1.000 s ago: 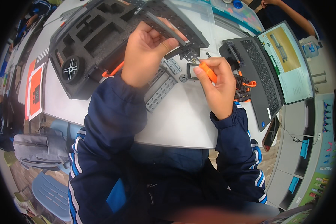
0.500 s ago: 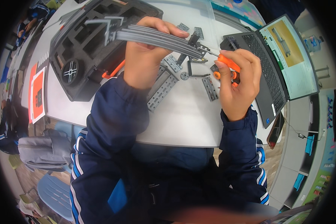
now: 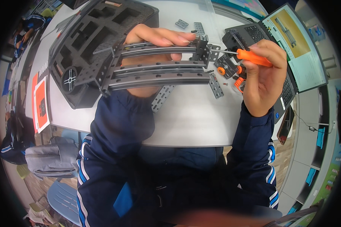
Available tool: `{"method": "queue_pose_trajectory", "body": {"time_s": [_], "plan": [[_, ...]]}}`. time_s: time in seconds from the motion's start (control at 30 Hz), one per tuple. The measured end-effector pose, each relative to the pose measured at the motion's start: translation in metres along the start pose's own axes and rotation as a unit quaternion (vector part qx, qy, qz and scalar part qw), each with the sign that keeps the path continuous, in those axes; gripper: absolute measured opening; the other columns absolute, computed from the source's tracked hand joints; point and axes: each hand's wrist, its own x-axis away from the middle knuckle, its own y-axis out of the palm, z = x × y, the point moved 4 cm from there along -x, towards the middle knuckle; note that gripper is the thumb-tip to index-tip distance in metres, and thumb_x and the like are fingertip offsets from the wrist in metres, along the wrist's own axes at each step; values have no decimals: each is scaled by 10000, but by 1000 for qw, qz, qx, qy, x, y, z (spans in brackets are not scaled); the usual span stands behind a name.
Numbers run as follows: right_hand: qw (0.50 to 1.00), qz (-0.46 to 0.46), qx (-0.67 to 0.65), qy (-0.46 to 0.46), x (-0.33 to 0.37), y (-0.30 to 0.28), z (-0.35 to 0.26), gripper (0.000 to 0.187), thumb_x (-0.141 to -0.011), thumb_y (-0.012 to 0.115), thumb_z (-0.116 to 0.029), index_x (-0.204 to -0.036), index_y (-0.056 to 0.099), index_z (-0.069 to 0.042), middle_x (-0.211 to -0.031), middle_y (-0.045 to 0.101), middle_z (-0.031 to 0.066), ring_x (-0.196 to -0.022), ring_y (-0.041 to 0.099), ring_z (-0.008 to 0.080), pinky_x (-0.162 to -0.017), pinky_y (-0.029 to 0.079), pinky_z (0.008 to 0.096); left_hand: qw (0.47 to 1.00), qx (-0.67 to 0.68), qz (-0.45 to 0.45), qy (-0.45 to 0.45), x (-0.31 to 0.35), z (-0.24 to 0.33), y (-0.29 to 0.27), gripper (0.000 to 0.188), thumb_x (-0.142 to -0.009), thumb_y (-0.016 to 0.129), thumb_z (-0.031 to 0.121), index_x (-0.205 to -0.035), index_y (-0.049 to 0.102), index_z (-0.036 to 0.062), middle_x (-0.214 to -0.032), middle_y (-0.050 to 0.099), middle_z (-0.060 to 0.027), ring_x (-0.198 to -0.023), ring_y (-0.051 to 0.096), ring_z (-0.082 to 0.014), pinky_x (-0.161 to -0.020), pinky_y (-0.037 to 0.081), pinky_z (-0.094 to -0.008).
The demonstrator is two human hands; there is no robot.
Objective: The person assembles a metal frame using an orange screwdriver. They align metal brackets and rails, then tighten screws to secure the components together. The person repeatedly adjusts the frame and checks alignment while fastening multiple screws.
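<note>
My left hand (image 3: 155, 36) grips a grey metal frame (image 3: 159, 69) from behind, its fingers over the far rail and the palm partly hidden by the rails. Long slotted rails run across the frame, with a perforated plate at the left end and a dark upright bracket (image 3: 201, 49) at the right. In my right hand (image 3: 267, 73) is a screwdriver with an orange handle (image 3: 254, 57), held between thumb and fingers. Its thin shaft points left, and the tip meets the perforated bracket at the frame's right end. Whether a screw sits there is too small to tell.
Behind my left hand lies a black case (image 3: 102, 22) with foam cut-outs. An open laptop (image 3: 291, 49) stands at the right. Loose perforated metal pieces (image 3: 216, 86) and a coiled orange cable (image 3: 238, 84) rest on the white table (image 3: 193, 121). A grey backpack (image 3: 51, 159) is at the left.
The frame has turned so its rails now show spread apart, rather than nearly edge-on. My right hand and screwdriver have shifted right, with the shaft now nearly level.
</note>
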Motion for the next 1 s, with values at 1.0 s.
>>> {"method": "queue_pose_trajectory", "body": {"time_s": [1.0], "plan": [[977, -5, -165, 132, 4, -8, 21, 232, -932, 594, -194, -1072, 554, -13, -842, 621, 86, -604, 486, 60, -535, 370, 167, 977, -76, 189, -65, 4, 4, 0, 221, -845, 628, -31, -954, 459, 59, -961, 648, -179, -993, 639, -323, -890, 529, -425]]}}
